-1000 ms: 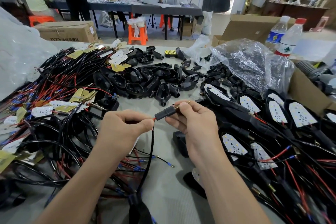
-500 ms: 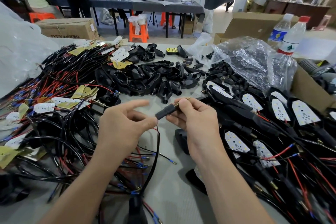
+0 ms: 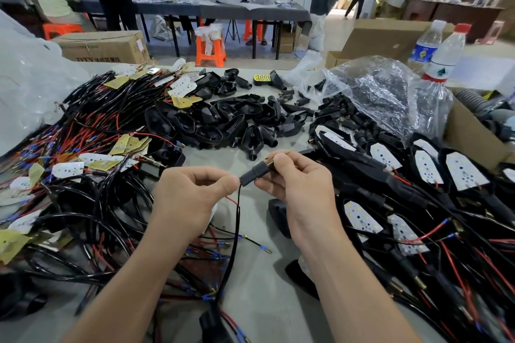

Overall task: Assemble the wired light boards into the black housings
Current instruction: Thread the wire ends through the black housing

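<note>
My right hand point(image 3: 292, 184) pinches a short black stem sleeve point(image 3: 254, 174) with a brass threaded end. My left hand point(image 3: 192, 192) pinches the black and red wires point(image 3: 237, 220) right where they enter the sleeve's lower end. The wires hang down to a black housing point(image 3: 211, 326) near the bottom edge. A heap of wired light boards point(image 3: 83, 164) lies on the left. Empty black housings point(image 3: 223, 122) are piled in the middle. Assembled housings with white boards point(image 3: 423, 170) fill the right side.
A clear plastic bag of small black sleeves point(image 3: 384, 95) sits at the back right beside two water bottles point(image 3: 443, 56) and a cardboard box point(image 3: 473, 133). People work at tables in the background. Bare grey table point(image 3: 267, 281) shows between my forearms.
My left hand's index finger, raised half a second ago, has closed back onto the wires at the sleeve. The right hand keeps its hold on the sleeve.
</note>
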The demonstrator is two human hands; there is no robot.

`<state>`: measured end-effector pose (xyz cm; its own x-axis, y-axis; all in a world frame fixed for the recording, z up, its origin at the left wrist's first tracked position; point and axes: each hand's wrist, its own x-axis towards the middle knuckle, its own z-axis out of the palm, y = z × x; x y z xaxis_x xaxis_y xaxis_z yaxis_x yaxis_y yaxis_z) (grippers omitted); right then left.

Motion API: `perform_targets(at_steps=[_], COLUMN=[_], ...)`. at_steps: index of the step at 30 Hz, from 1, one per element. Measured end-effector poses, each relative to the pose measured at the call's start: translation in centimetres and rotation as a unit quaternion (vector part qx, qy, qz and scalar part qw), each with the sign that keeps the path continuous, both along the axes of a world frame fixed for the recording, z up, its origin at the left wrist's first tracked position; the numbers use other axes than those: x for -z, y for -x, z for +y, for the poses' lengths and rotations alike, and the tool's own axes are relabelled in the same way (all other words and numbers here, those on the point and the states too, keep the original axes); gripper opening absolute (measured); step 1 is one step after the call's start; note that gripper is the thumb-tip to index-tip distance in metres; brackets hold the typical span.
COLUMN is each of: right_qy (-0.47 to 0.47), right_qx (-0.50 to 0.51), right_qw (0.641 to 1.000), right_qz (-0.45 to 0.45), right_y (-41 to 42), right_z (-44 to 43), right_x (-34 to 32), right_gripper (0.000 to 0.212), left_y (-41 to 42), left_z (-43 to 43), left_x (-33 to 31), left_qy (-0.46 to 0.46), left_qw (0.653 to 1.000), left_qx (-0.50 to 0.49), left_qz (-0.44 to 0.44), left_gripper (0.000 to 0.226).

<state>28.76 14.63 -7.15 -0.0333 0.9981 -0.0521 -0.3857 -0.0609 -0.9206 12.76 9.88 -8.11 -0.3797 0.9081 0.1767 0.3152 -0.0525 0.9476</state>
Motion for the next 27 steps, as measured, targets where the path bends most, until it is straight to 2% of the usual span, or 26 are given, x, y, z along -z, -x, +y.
perform_targets(at_steps=[3, 6, 9, 18, 23, 27], right_qy=[-0.001, 0.000, 0.010, -0.001, 0.001, -0.001], right_qx=[-0.001, 0.009, 0.023, 0.009, 0.008, -0.043], right_qw=[1.000, 1.000, 0.999, 1.000, 1.000, 0.999], right_qz=[-0.002, 0.010, 0.026, 0.016, 0.006, 0.006], right_y=[-0.05, -0.02, -0.16, -0.19, 0.04, 0.39], right_z=[-0.03, -0.04, 0.05, 0.07, 0.02, -0.14], right_x=[0.10, 0.14, 0.02, 0.08, 0.32, 0.50], right_gripper=[0.019, 0.021, 0.028, 0.017, 0.026, 0.009], left_y=[-0.71, -0.56, -0.06, 0.03, -0.12, -0.13], left_z=[-0.17, -0.06, 0.07, -0.13, -0.16, -0.17], left_x=[-0.01, -0.34, -0.60, -0.56, -0.61, -0.56], left_qy=[-0.014, -0.009, 0.008, 0.015, 0.018, 0.013], left_qw=[1.000, 0.998, 0.995, 0.996, 0.996, 0.996], left_qx=[-0.012, -0.015, 0.008, -0.014, -0.003, -0.004], left_qz=[0.016, -0.059, -0.101, -0.087, -0.087, -0.092], left_gripper=[0.013, 0.022, 0.021, 0.039, 0.042, 0.039])
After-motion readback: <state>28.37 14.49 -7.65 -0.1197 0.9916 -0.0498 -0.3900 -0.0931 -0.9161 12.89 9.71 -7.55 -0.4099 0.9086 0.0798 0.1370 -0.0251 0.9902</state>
